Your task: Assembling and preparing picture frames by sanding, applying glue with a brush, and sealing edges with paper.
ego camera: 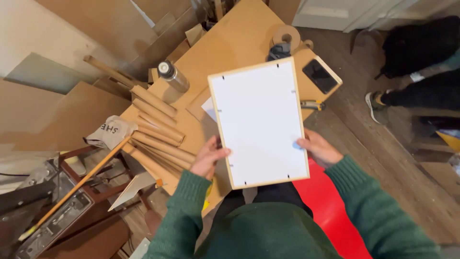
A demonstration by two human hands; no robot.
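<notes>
I hold a picture frame (258, 122) with a pale wooden rim and a white back panel, raised over the brown table (235, 38). My left hand (208, 156) grips its left edge near the lower corner, thumb on the white panel. My right hand (318, 148) grips the right edge, thumb resting on the panel. Both arms wear green sleeves. Small dark clips sit along the frame's inner border.
Several cardboard tubes (155, 122) lie at the table's left edge beside a metal bottle (173, 76). A tape roll (286, 36), a phone (320, 76) and a utility knife (311, 104) are at the right. Another person's legs and shoe (378, 101) stand at the far right.
</notes>
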